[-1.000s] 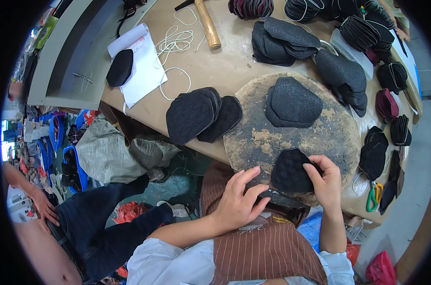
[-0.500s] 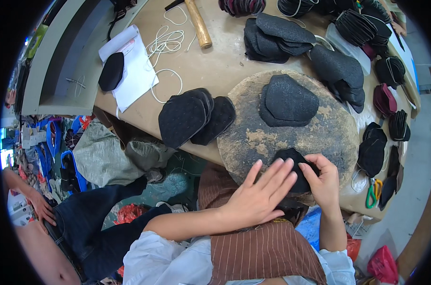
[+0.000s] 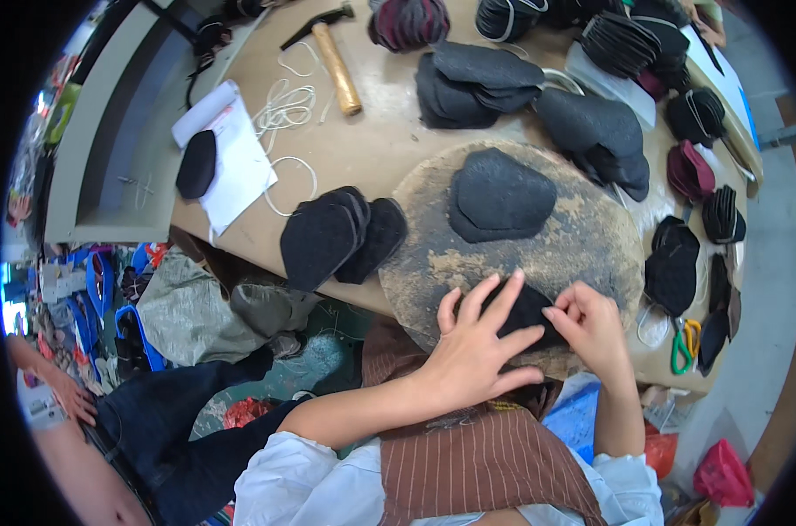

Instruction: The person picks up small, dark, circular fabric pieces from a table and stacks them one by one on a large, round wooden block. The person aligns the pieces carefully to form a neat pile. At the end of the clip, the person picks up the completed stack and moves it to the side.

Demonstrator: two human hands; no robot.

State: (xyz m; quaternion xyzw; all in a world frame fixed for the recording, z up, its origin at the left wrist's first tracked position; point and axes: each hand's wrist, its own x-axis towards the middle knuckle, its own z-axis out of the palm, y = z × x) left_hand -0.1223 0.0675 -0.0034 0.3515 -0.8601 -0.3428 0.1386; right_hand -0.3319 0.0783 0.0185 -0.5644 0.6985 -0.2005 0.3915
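A person looks down at their own 2 bare hands, working at a round board (image 3: 415,289) with a scuffed, patchy surface, set at the near edge of a tan worktop (image 3: 376,149). Under the hands, on the near part of the board, lies a black piece (image 3: 522,323) of soft-looking material, partly covered by the fingers. The left hand (image 3: 472,355) reaches over it from the left with its fingers spread; its grip is released, the fingers resting on or just over the piece, and exact contact is hard to tell. The right hand (image 3: 593,331) has its grip pinched, thumb against bent fingers, grasping the right edge of the black piece.

Farther back on the same board sits a small stack of dark pieces (image 3: 503,195), apart from both hands. To the left, overlapping black pads (image 3: 325,237) lie beside the board. Beyond them are white sheets of paper (image 3: 238,171) with a dark oval pad (image 3: 196,165) on top, a loose coil of white cord (image 3: 286,105) and a wooden-handled hammer (image 3: 337,74).

Behind the board are 2 heaps of folded dark material, a left heap (image 3: 477,83) and a right heap (image 3: 595,131). At the right edge lie a maroon bundle (image 3: 690,171) and scissors (image 3: 681,353) with green and orange handles. The person wears a brown striped apron (image 3: 486,465).
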